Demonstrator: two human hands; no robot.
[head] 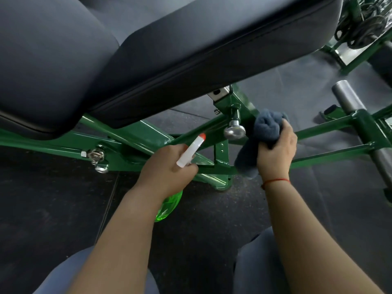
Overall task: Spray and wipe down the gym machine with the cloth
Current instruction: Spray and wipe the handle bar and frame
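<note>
The gym machine is a bench with black pads [148, 49] on a green steel frame [131, 143]. My left hand [167, 168] grips a spray bottle [189, 150] with a white head, an orange nozzle tip and a clear green body [168, 206] showing below my wrist. The nozzle points up and right toward the frame. My right hand [277, 153] is closed on a bunched grey-blue cloth [265, 128], pressed against the green upright just right of a chrome pull-pin knob [234, 130]. Part of the cloth hangs below my fist.
Dark rubber floor tiles [53, 209] lie under the bench. A silver roller bar [347, 100] on green crossbars stands at the right. Another green machine with black weight plates [364, 24] is at the top right. My knees in grey trousers [254, 262] are at the bottom.
</note>
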